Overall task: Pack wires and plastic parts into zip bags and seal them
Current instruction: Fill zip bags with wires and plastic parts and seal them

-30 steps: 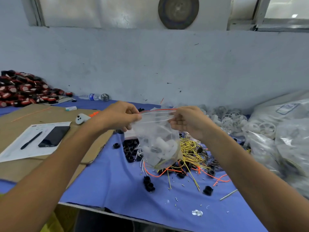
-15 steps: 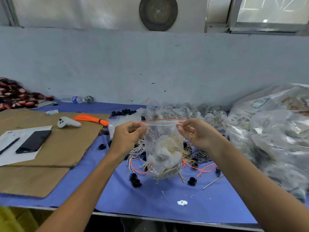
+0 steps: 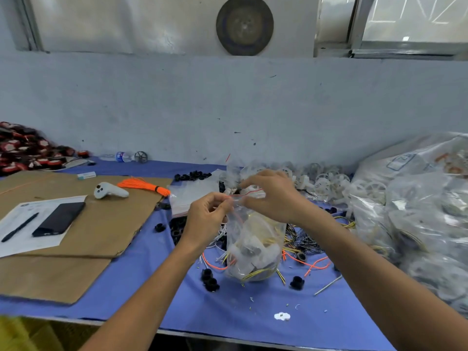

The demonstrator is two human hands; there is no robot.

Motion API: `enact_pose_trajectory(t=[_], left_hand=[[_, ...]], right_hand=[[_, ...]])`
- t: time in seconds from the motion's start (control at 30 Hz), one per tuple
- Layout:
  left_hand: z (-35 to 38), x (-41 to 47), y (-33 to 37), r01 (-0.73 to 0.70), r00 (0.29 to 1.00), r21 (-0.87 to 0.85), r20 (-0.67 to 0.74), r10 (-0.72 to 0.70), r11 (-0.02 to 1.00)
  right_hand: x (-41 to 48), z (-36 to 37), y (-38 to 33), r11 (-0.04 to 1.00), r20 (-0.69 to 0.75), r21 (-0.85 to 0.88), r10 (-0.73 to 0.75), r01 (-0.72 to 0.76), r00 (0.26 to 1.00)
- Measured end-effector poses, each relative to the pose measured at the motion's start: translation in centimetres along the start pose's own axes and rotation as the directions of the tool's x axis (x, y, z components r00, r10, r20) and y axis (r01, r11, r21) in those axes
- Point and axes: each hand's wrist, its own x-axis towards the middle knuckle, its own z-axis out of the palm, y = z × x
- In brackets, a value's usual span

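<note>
Far left, at ten o'clock from the bag, lies a heap of glossy red-and-black round parts. Nearer, at nine o'clock, a flat brown cardboard sheet carries a white paper with a slim black pen and a dark, smooth phone on it. It also carries a matte white curved controller and a tied bundle of thin orange wires. The table is covered by a blue cloth dotted with small black ribbed rings and wire offcuts. The left hand pinches the top left corner of the bag between thumb and curled fingers. The bag is clear, crinkled plastic with a thin red line along its zip. It stands upright at the middle of the table, its rounded bottom seemingly resting on the cloth. It is full of chunky white plastic pieces and yellow-and-black wires. The right hand is clamped on the zip strip from above, fingertips pressed together on it. At four o'clock from the bag, loose orange and yellow wires tangle on the cloth. At two o'clock sits a pile of white spoked wheels. At three o'clock, large cloudy plastic sacks bulge with more parts.
</note>
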Motion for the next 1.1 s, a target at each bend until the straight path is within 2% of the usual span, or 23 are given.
enact_pose_trajectory(t=[0.1, 0.27, 0.4, 0.57, 0.7, 0.87, 1.1], left_hand=[[0.1, -0.3, 0.2, -0.016, 1.0, -0.012, 0.018, 0.016, 1.0], [-0.2, -0.6, 0.2, 0.012, 0.999, -0.042, 0.031, -0.011, 0.999], [-0.3, -0.3, 0.3, -0.009, 0.999, 0.055, 0.041, 0.007, 0.998], [-0.4, 0.0, 0.1, -0.012, 0.999, 0.125, 0.032, 0.008, 0.992], [0.2, 0.0, 0.6, -0.036, 0.996, 0.15, 0.088, 0.023, 0.988], [0.0, 0.3, 0.4, -0.053, 0.996, 0.272, 0.083, 0.031, 0.961], [0.4, 0.3, 0.9, -0.103, 0.992, 0.322, 0.1, 0.075, 0.941]], right_hand=[[1.4, 0.3, -1.4, 0.989, 0.132, -0.139, -0.021, 0.04, 0.991], [2.0, 0.5, -1.5, 0.992, 0.189, -0.106, -0.044, 0.065, 0.981], [1.7, 1.0, -1.5, 0.989, 0.161, -0.106, -0.084, 0.102, 0.983], [1.3, 0.9, -0.1, 0.992, 0.145, -0.098, -0.067, 0.082, 0.987], [0.9, 1.3, 0.1, 0.987, 0.117, -0.101, -0.109, 0.121, 0.987], [0.6, 1.3, 1.2, 0.984, 0.084, -0.142, -0.099, 0.11, 0.992], [0.4, 1.7, 1.6, 0.983, 0.061, -0.145, -0.103, 0.111, 0.993]])
